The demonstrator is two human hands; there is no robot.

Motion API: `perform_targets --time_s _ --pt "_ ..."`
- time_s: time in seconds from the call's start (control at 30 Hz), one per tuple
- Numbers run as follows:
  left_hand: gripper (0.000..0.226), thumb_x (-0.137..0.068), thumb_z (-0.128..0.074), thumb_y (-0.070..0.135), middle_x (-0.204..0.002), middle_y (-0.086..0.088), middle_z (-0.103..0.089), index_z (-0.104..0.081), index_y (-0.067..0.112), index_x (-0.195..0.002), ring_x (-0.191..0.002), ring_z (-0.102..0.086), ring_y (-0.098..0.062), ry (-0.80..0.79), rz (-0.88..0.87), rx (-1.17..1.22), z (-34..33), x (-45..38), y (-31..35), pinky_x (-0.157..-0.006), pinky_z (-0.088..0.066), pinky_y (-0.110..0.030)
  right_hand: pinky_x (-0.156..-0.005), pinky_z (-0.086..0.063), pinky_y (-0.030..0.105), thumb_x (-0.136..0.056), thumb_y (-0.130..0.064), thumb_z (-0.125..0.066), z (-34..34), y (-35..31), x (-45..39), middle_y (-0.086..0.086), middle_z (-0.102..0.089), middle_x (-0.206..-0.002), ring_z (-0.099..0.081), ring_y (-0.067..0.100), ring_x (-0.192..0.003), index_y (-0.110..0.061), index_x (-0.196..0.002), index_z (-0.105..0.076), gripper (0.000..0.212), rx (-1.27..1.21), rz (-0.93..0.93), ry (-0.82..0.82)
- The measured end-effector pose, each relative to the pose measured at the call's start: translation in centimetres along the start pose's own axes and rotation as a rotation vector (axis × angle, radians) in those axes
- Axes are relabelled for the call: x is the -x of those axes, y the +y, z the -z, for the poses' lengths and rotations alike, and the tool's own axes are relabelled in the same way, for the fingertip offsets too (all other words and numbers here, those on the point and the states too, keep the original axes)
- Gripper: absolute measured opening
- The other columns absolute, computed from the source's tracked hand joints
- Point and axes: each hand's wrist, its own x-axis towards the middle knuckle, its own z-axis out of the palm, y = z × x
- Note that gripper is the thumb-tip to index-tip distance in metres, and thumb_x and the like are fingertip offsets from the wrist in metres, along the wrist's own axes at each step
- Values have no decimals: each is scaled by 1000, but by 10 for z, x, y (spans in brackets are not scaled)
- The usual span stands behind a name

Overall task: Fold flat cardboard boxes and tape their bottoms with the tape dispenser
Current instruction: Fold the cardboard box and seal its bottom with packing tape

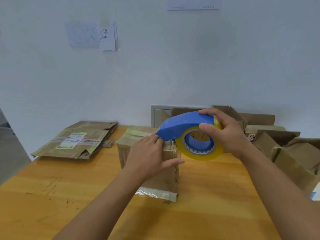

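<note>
**Fingers on dispenser and box top**

Fingers [210, 113] of the right hand [225, 130] curl over the back of the blue plastic tape dispenser [183, 124], thumb across its side, gripping it firmly together with its yellowish roll of clear tape [200, 153]. The dispenser's front edge sits at the top right edge of the small upright brown cardboard box [166, 172], which stands near the middle of the orange wooden table [52, 196]. The left hand [149, 158] lies on that box with fingers nearly straight, fingertips pressing beside the dispenser's nose and thumb spread out along the box's near side; it grips nothing.

At ten o'clock from the box lies a stack of flattened brown cardboard boxes [78, 142] with a shipping label. At three o'clock, along the table's right edge, stand several open brown cartons [284, 148]. Behind, at twelve o'clock, paper notes [91, 35] hang on the pale wall [173, 66].
</note>
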Motion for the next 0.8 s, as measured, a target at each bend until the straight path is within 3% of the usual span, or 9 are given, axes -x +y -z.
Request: perform_targets --time_s 0.17,0.3,0.4,0.53,0.67,0.73,0.8 --pt "70 -84 -33 84 -104 12 -66 -65 28 -108 -92 -63 -9 58 7 16 -6 0 0 -69 -45 -21 -78 -51 13 -79 -51 -68 2 5 2 -26 -63 -111 -63 0 -103 -48 -112 -66 33 -26 -9 17" --pt "79 -82 -24 88 -113 16 -64 -62 33 -122 -99 -59 -6 -35 10 -1 -5 -5 1 -72 -46 -21 -84 -54 24 -87 -39 -72 13 10 7 -17 -65 -116 -65 8 -106 -39 -119 -66 33 -29 -29 10" --pt "79 -82 -23 88 -117 17 -62 -59 34 -127 -102 -58 -5 -63 3 -14 -6 -9 6 -73 -45 -20 -83 -53 24 -82 -43 -70 20 10 11 -16 -66 -116 -66 9 -104 -38 -120 -67 38 -25 -44 21" --pt "85 -81 -16 86 -141 12 -54 -45 36 -143 -128 -51 -8 -108 27 -37 -8 -8 0 -91 -48 -27 -79 -56 20 -82 -45 -75 36 10 20 -19 -68 -112 -67 6 -101 -43 -115 -69 34 -12 -56 77" --pt "83 -82 -13 81 -151 3 -46 -33 39 -150 -139 -41 -16 -123 20 -29 -7 -8 -1 -106 -40 -35 -90 -55 42 -78 -51 -71 48 16 32 -11 -69 -114 -68 17 -103 -41 -116 -69 39 -42 -85 124" --pt "77 -84 -12 77 -153 -2 -43 -24 43 -153 -142 -38 -20 -145 -7 -13 -8 -7 1 -113 -32 -38 -89 -54 40 -76 -54 -69 46 20 38 -14 -68 -115 -67 14 -104 -44 -115 -68 41 -37 -96 134" --pt "74 -87 -15 74 -156 -4 -39 -28 42 -152 -145 -31 -22 -128 -31 8 -8 -9 0 -118 -22 -38 -88 -54 36 -73 -58 -67 43 24 44 -17 -66 -116 -65 12 -105 -47 -113 -68 41 -51 -105 154"
